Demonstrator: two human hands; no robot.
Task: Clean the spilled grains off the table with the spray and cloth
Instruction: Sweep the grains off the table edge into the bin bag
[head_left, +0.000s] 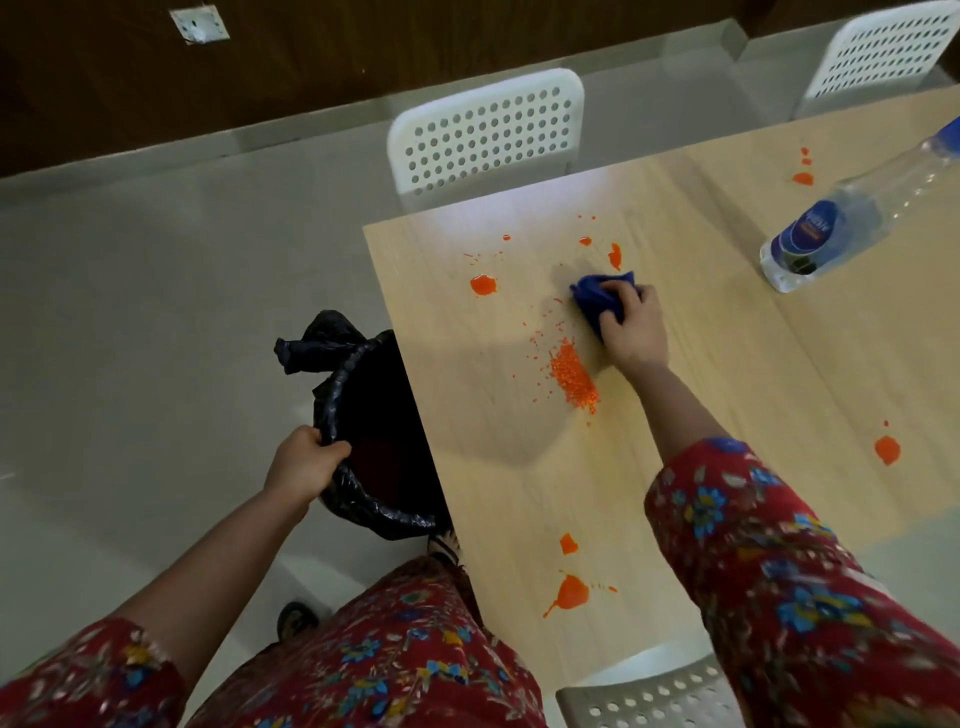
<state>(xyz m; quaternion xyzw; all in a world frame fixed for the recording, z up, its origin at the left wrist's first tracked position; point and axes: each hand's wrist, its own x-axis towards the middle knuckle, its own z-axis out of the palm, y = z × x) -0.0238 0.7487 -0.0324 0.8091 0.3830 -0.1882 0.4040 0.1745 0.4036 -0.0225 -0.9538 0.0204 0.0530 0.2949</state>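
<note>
We see the right hand (635, 328) clamped on the bunched blue cloth (596, 297), pressed to the desk (519, 467) just beyond the orange grains (572, 375); the left hand (306, 462) grips the rim of the black-lined bin (336, 387) at the desk's edge; the spray bottle (831, 228) stands well apart (its blue label is too blurred to read).

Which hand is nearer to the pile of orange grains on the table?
Right. The right hand, holding the blue cloth, is on the table beside the grains; the left hand holds the bin rim, off the table.
</note>
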